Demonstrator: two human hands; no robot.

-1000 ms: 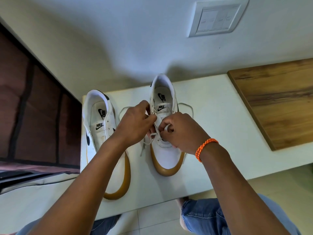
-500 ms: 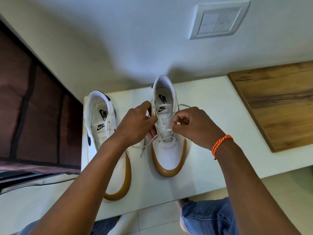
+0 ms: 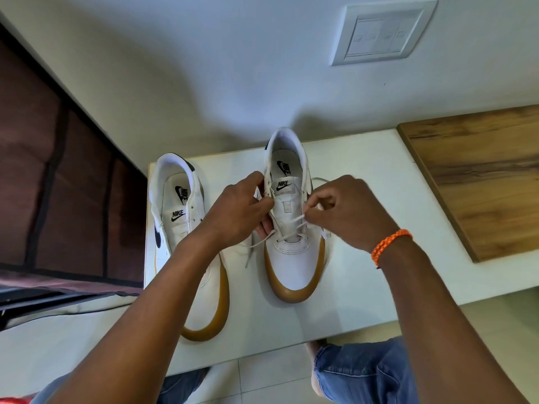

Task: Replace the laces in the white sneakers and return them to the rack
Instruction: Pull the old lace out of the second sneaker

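Observation:
Two white sneakers with tan soles stand on a white table (image 3: 364, 182), toes toward me. The right sneaker (image 3: 294, 258) has a white lace (image 3: 293, 224) threaded through its lowest eyelets only. My left hand (image 3: 236, 212) grips this shoe's left eyelet flap. My right hand (image 3: 347, 211) pinches the lace just right of the tongue and holds it taut across the shoe. A loose lace end (image 3: 256, 244) trails off to the left of the toe. The left sneaker (image 3: 189, 237) stands beside it, with no lace visible and partly hidden by my left forearm.
A wooden board (image 3: 478, 182) lies on the table's right part. A dark brown fabric rack (image 3: 58, 185) stands to the left. The wall behind carries a white switch plate (image 3: 382, 33). My knees in blue jeans (image 3: 364, 374) are below the table's front edge.
My right hand has moved from the middle of the shoe out to its right side, drawing the lace through. My left hand has stayed on the left flap.

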